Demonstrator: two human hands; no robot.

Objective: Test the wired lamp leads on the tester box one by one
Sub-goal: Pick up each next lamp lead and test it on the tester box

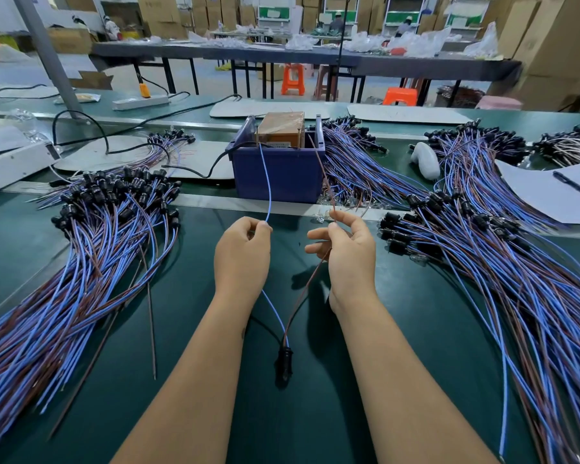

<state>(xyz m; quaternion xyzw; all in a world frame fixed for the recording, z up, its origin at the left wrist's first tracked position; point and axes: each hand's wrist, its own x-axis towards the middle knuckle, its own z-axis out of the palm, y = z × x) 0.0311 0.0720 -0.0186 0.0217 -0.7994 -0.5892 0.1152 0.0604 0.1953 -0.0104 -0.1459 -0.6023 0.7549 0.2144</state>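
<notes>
My left hand (242,252) pinches the blue lead (268,189) of one lamp. Its free end reaches up to the tester box (281,128), a brown box inside a blue bin (275,172). My right hand (347,254) pinches the brown lead (323,175) of the same lamp, whose tip rises toward the box's right side. Both leads run down between my wrists to a black lamp socket (283,358) hanging near the table. Whether the wire tips touch the box's contacts is too small to tell.
A big pile of blue and brown wired lamps (91,249) lies on the green table at the left, another pile (503,262) at the right. A black power cord (195,169) runs to the bin. White sheets with a pen (573,185) lie far right.
</notes>
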